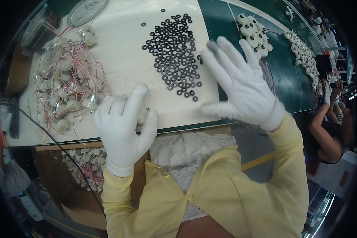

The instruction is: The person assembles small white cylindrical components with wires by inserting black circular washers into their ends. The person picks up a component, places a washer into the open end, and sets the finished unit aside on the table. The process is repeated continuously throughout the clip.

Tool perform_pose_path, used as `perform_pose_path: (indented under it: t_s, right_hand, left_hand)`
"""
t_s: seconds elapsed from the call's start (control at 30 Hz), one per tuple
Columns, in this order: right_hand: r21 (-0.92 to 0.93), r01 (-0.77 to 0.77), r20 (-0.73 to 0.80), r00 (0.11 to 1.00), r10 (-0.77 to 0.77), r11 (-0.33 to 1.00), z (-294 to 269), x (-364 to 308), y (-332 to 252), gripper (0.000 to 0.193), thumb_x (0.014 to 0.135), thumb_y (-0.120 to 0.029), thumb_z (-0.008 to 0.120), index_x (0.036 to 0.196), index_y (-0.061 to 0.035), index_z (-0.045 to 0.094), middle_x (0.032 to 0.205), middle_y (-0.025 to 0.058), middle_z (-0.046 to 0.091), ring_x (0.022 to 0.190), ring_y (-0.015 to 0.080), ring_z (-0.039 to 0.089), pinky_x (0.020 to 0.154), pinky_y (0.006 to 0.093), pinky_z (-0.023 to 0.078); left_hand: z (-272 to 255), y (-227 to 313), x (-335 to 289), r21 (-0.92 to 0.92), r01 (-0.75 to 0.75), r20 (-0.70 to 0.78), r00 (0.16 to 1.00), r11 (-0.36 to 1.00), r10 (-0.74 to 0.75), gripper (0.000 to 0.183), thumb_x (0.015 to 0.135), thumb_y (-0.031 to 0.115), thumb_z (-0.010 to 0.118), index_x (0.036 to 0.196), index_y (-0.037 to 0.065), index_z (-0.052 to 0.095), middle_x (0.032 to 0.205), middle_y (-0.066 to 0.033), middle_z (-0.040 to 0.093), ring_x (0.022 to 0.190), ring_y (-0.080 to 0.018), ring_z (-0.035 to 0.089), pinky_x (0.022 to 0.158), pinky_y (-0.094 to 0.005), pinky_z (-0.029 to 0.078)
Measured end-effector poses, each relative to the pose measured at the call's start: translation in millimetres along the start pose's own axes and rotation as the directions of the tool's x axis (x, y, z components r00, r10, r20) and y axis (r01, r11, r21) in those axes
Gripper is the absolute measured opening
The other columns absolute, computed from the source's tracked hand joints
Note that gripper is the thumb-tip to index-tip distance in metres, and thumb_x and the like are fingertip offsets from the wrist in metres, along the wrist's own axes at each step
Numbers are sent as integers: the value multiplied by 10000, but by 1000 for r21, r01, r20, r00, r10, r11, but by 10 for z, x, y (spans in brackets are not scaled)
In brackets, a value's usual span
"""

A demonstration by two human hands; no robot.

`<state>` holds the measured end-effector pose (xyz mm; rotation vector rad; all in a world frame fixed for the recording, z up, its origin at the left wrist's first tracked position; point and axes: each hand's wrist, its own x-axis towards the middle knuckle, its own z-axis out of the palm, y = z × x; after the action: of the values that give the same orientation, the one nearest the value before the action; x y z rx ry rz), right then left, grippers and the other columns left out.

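My left hand (125,125), in a white glove, is at the front edge of the table. Its fingers are bent round a small whitish rounded part (142,116) with a tiny metal pin, mostly hidden by the hand. My right hand (242,85), also gloved, hovers over the table to the right with its fingers spread. A black ring (200,58) shows beside its index fingertip; whether they touch, I cannot tell. Between and beyond my hands, many black rings (174,51) lie loose on the white table surface (119,51).
A tangled heap of whitish parts with red wires (71,83) covers the table's left. On the green mat (218,23), white parts with black rings (254,33) stand in a group, with a longer row (303,55) farther right. Below is a cardboard box (75,206); another person (329,131) sits right.
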<state>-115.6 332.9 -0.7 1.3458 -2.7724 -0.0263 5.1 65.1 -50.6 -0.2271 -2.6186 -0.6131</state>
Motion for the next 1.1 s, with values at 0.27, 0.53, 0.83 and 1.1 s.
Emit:
perform_pose_path:
  t_s: [0.27,0.53,0.83,1.1]
  right_hand:
    - [247,-105,-290,941,177,963,-585,-152,202,964,906,-669,662,1571,-1,465,1460,276,572,1312,454,567,1097,456,450]
    - [185,-210,-51,974,223,960,-174,-360,232,308,866,-359,800,1041,-138,675,809,9,714,757,256,708,662,390,531]
    - [105,-458,-257,845,469,882,65,-794,1267,531,877,-265,777,1379,-150,647,931,114,689,809,321,696,726,425,561]
    - [463,-561,-88,741,665,686,128,-849,1197,612,909,-153,766,1488,-95,578,1104,164,740,843,264,739,808,375,587]
  left_hand:
    - [58,-74,-55,10,-14,-49,999,1000,15,534,817,242,789,1319,76,711,926,-82,631,926,-294,605,850,-443,435]
    - [-6,-28,-33,24,-18,18,1000,1000,17,525,887,194,737,1379,28,663,1043,-120,654,965,-324,589,904,-456,434]
    - [15,-49,-57,37,-31,3,1000,999,31,579,832,205,774,1368,17,658,1021,-110,656,949,-314,592,869,-458,434]
    - [-24,-67,-115,-39,27,-19,999,999,-27,542,937,116,672,1446,-47,581,1008,-107,624,926,-295,577,910,-453,436]
